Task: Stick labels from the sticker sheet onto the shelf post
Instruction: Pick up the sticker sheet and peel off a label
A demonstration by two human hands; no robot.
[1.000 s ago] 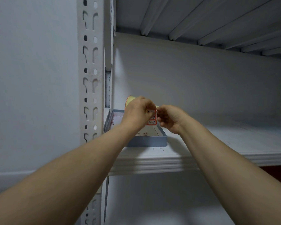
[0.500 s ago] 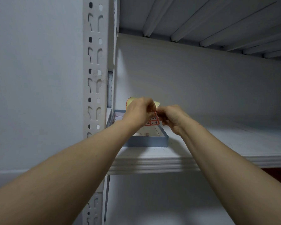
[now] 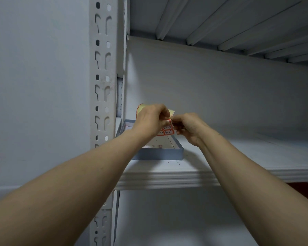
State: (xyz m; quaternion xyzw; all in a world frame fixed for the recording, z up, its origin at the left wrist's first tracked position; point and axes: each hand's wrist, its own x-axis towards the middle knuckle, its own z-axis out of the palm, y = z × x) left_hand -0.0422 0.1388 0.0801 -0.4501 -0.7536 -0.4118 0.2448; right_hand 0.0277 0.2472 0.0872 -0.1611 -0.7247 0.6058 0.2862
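At left the post (image 3: 103, 68) is white with paired rows of dark slots and holes, the sheet (image 3: 140, 109) at centre is pale yellow, its white labels (image 3: 169, 132) red-bordered and inked black, the tray (image 3: 158, 154) grey-blue, the shelf (image 3: 167, 178) white.

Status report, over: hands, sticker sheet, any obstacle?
Left hand holds sticker sheet. Right hand pinches a label at its edge. Shelf post left of hands, nothing in the way.
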